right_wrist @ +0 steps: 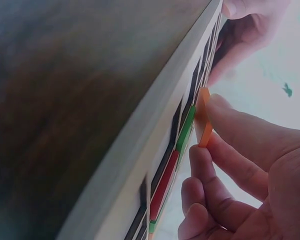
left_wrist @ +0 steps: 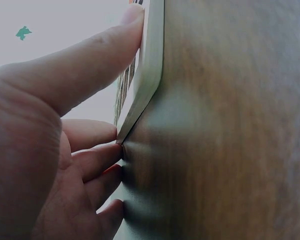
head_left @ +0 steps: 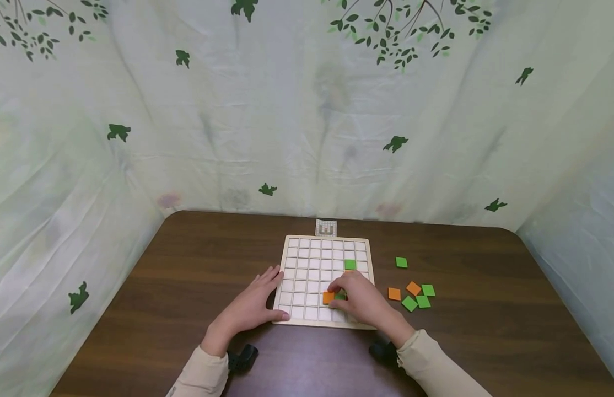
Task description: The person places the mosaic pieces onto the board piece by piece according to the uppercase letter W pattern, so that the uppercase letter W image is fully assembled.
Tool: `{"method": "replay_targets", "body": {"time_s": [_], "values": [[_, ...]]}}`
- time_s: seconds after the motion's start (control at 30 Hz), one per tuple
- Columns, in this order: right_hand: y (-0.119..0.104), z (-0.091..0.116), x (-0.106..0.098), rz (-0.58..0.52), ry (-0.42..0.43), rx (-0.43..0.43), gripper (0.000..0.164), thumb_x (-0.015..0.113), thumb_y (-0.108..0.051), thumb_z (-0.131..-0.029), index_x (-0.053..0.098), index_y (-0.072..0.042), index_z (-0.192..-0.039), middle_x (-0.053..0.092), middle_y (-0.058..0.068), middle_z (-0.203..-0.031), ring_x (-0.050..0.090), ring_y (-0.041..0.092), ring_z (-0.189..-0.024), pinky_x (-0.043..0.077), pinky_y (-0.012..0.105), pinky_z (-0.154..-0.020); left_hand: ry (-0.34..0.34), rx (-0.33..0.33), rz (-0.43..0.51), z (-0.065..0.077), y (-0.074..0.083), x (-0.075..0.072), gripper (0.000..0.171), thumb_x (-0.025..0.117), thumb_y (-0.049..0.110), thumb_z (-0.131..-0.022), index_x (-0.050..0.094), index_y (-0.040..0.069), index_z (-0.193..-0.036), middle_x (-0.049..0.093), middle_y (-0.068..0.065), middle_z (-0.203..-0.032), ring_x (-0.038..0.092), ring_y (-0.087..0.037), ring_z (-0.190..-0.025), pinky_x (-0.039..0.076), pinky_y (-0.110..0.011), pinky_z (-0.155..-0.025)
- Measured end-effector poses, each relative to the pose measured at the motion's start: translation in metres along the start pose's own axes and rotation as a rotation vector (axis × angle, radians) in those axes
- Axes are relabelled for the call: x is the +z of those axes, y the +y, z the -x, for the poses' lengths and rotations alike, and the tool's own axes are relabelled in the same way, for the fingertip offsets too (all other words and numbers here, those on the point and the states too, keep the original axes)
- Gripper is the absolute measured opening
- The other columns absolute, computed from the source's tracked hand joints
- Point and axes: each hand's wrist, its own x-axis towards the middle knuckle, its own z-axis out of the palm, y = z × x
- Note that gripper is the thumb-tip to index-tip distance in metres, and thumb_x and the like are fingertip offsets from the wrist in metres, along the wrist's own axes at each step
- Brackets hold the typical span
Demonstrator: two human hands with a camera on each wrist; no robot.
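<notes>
A square board (head_left: 298, 286) with a pale wooden frame and a grid of white cells lies on the table. My right hand (head_left: 361, 298) is over its right half. Thumb and fingers pinch an orange square tile (right_wrist: 204, 120), tilted at the grid beside a green tile (right_wrist: 185, 131). A dark red-looking tile (right_wrist: 165, 185) lies further along the same line of cells. Another green tile (head_left: 350, 264) sits higher on the board, partly above my hand. My left hand (head_left: 254, 303) rests at the board's left edge, fingers extended, thumb (left_wrist: 115, 50) on the near left corner.
Loose green tiles (head_left: 401, 263) and orange tiles (head_left: 394, 294) lie on the brown table (head_left: 213, 248) to the board's right. A small pale printed piece (head_left: 326, 227) lies behind the board. A leaf-patterned curtain (head_left: 287, 138) hangs around the table's back and sides.
</notes>
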Motion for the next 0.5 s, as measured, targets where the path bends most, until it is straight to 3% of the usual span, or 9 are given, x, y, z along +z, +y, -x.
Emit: {"method": "replay_targets", "body": {"time_s": [0.5], "values": [[-0.0042,-0.0045,0.0018,0.011,-0.037,-0.004,0.021,0.084,-0.02,-0.083,0.077,-0.01,-0.1,0.071,-0.003,-0.092,0.057,0.015,-0.088,0.051,0.035,-0.082,-0.003,-0.008,0.008,0.0007,0.0013,-0.0008,0.095,0.081,0.04,-0.084,0.035,-0.005,-0.153,0.024,-0.021,-0.163,0.017,-0.038,-0.152,0.017,-0.055,-0.121]]}}
